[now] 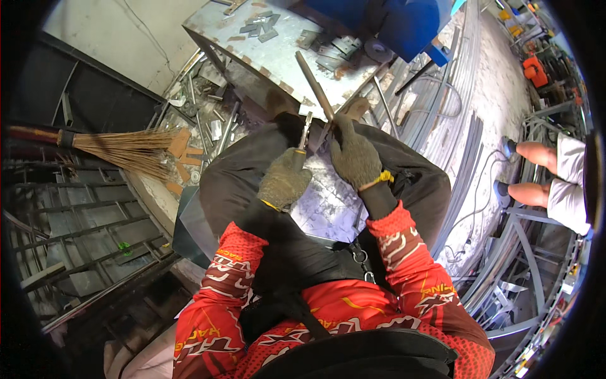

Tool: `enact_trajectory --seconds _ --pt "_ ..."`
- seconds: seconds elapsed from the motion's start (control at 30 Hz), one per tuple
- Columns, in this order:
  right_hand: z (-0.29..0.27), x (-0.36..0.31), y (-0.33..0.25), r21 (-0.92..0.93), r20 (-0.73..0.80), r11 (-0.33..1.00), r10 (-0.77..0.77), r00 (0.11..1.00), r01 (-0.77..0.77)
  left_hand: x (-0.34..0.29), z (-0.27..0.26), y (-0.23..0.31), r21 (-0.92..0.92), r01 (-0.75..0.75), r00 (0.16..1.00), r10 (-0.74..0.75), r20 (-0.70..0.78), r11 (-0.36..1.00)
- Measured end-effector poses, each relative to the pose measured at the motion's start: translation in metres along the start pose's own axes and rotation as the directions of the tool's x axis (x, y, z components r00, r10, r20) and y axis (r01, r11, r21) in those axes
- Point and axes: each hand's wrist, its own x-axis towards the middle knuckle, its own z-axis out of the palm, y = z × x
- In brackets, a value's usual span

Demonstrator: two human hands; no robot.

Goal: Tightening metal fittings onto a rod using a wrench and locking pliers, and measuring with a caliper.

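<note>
Both of my hands wear grey-brown knit work gloves with yellow cuffs, and they are raised between my knees. My left hand is closed around a slim metal hand tool with a bit of orange at the grip; its exact kind is unclear. My right hand grips a long brownish metal bar, which slants up and left over the table edge. A flat dark metal piece shows beside the right hand, between the two hands; whether it joins the bar I cannot tell.
Ahead stands a metal worktable with small cut plates and a blue machine. A straw broom lies left, near metal scraps. Long metal bars run along the right floor. Another person's legs are at far right.
</note>
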Motion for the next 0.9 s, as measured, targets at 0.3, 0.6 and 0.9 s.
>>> enact_trajectory --seconds 0.3,0.6,0.9 --pt "0.0 -0.054 -0.004 0.142 0.059 0.989 0.023 0.998 -0.031 0.003 0.009 -0.035 0.258 -0.165 0.984 0.178 -0.028 0.952" --pt "0.001 -0.002 -0.01 0.046 0.014 0.999 0.012 1.0 -0.013 0.008 0.005 -0.025 0.217 -0.246 0.966 0.258 -0.027 0.945" --pt "-0.015 -0.032 -0.007 0.031 0.12 0.994 0.097 0.988 -0.102 -0.004 -0.009 0.011 0.205 -0.295 0.952 0.305 -0.021 0.933"
